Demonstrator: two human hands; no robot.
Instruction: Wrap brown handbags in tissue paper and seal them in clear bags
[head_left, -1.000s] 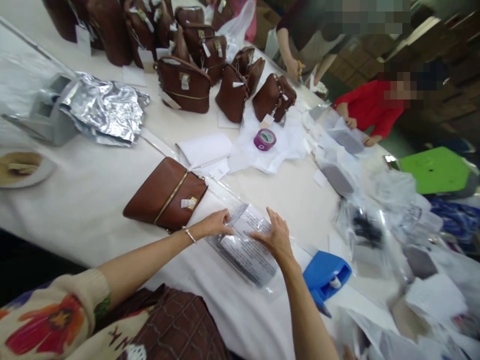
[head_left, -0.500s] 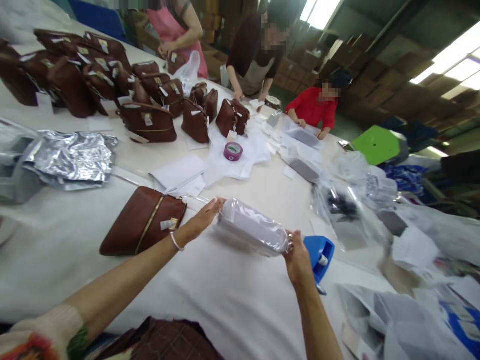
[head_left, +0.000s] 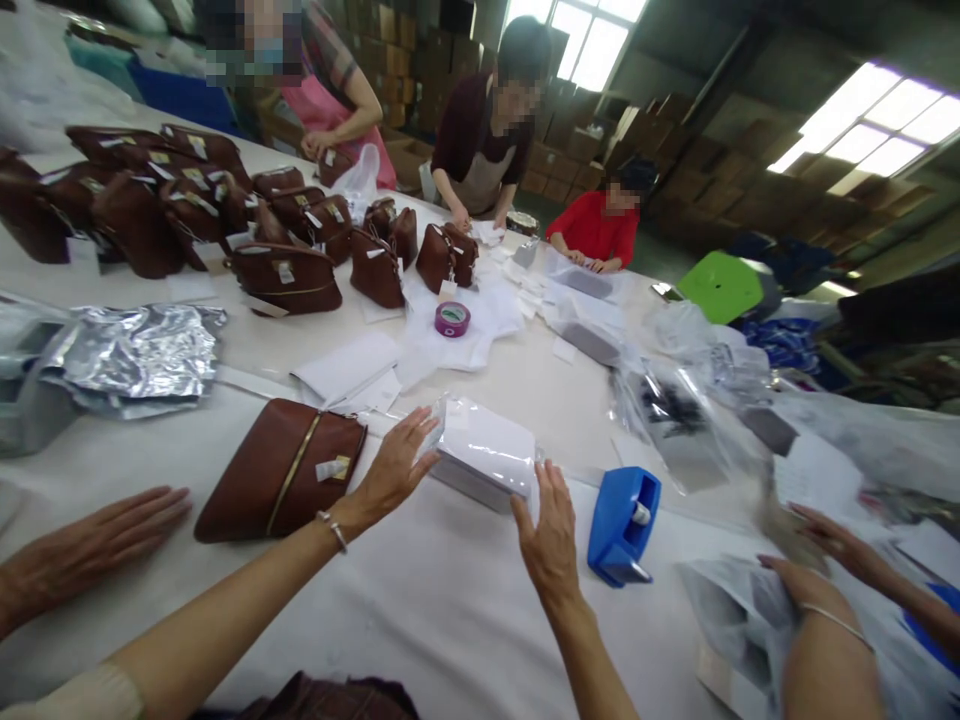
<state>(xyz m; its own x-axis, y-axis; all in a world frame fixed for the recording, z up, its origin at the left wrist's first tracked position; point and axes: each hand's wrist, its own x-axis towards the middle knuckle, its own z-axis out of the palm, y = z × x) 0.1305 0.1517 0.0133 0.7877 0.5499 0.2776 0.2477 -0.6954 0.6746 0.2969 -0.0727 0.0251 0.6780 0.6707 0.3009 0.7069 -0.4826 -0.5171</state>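
Observation:
A white block wrapped in clear plastic lies on the table in front of me. At its left end is my left hand, fingers spread, a bracelet on the wrist. My right hand is at the block's right end, its fingers apart too. To the left a brown bag with a gold zip lies beside my left forearm. A blue tape dispenser stands right of my right hand.
Several brown bags stand at the back left, near a purple tape roll. Silver foil lies left. Another person's hand rests at left; other hands touch plastic at right. Three people work across the table.
The wrapped block has turned to show a broader white face and rests lower, and both my hands have opened from their grip. Other people's hands have come in at the left and right.

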